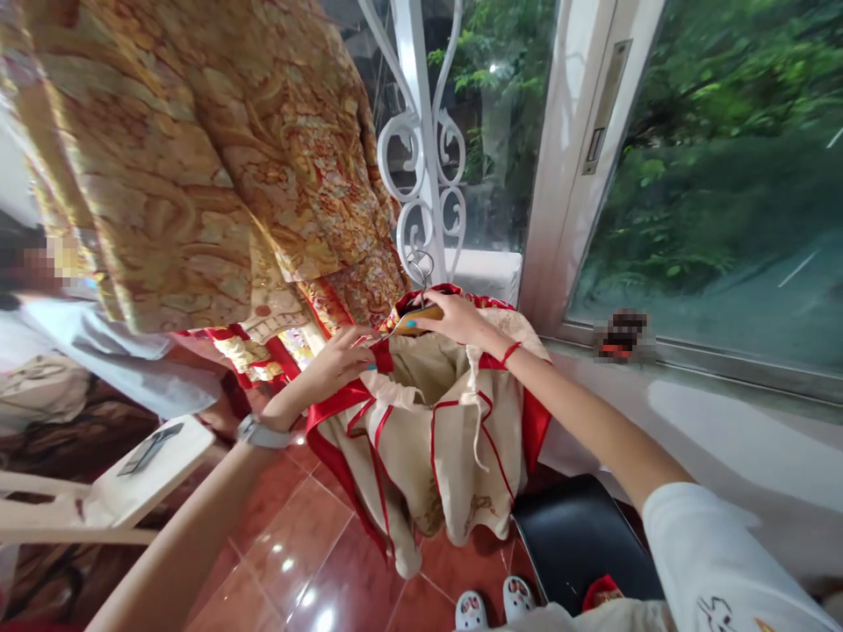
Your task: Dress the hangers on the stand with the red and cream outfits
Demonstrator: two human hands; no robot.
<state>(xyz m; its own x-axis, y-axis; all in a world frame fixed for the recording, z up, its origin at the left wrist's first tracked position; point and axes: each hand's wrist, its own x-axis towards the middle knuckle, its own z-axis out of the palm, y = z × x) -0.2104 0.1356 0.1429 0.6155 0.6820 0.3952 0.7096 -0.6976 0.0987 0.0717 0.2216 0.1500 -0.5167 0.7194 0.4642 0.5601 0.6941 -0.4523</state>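
A cream garment (454,439) with red piping and a pale drawstring (475,412) hangs in front of me. Inside its top sits a clothes hanger (428,313) with a wire hook. My right hand (454,318) is closed around the hanger's middle, just under the hook. At the garment's left shoulder or waist edge, my left hand (343,358) has its fingers pressed together on the red and cream cloth, beside the hanger's left end. Part of the hanger is hidden by the cloth and my fingers.
Large gold brocade clothing (190,167) hangs at upper left, beside a white scrolled metal grille (421,149). A sliding window (717,175) is at right. Below stands a black chair seat (586,535). At left are a white plastic chair (154,465) with a phone (151,448) and another person (111,342).
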